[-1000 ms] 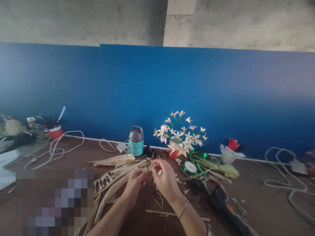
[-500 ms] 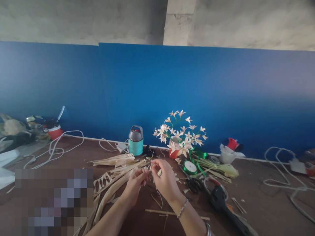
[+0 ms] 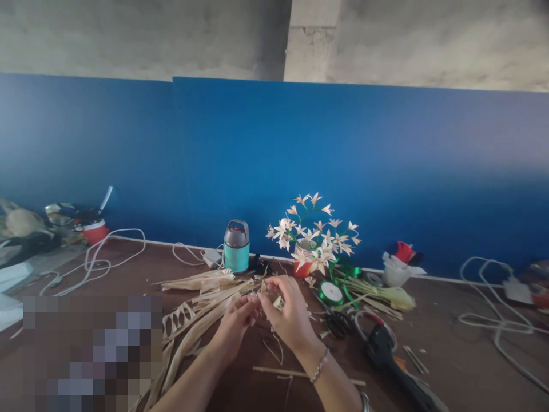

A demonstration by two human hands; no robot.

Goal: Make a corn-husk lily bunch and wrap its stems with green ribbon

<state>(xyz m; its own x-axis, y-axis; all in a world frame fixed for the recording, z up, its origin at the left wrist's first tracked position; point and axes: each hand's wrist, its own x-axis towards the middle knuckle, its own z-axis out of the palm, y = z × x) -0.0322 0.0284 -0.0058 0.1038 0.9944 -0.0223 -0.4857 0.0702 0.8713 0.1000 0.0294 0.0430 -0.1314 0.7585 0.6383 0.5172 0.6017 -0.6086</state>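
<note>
At the middle of the table my left hand (image 3: 238,321) and my right hand (image 3: 288,312) meet, fingertips almost touching. Both are closed in a pinch around something small and pale; its kind is too small to make out. Dried husk strips (image 3: 214,303) lie beside and beneath my left hand. Pale scraps are scattered behind my right hand. Beyond it stands a red-and-white cup (image 3: 302,266) holding pale handmade flowers (image 3: 319,234) on green stems. A spool of green ribbon (image 3: 331,293) and black scissors (image 3: 339,324) lie to its right.
A turquoise flask (image 3: 237,252) stands at the back. On the right lie a black glue-gun-like tool (image 3: 381,355) and white cables (image 3: 493,320). A thin stick (image 3: 278,372) lies in front. A red bucket (image 3: 96,231) stands back left; a blue panel (image 3: 257,154) rises behind.
My right hand's fingers have shifted slightly left, closer to my left fingertips. My left hand stays nearly in place; the things on the table have not moved.
</note>
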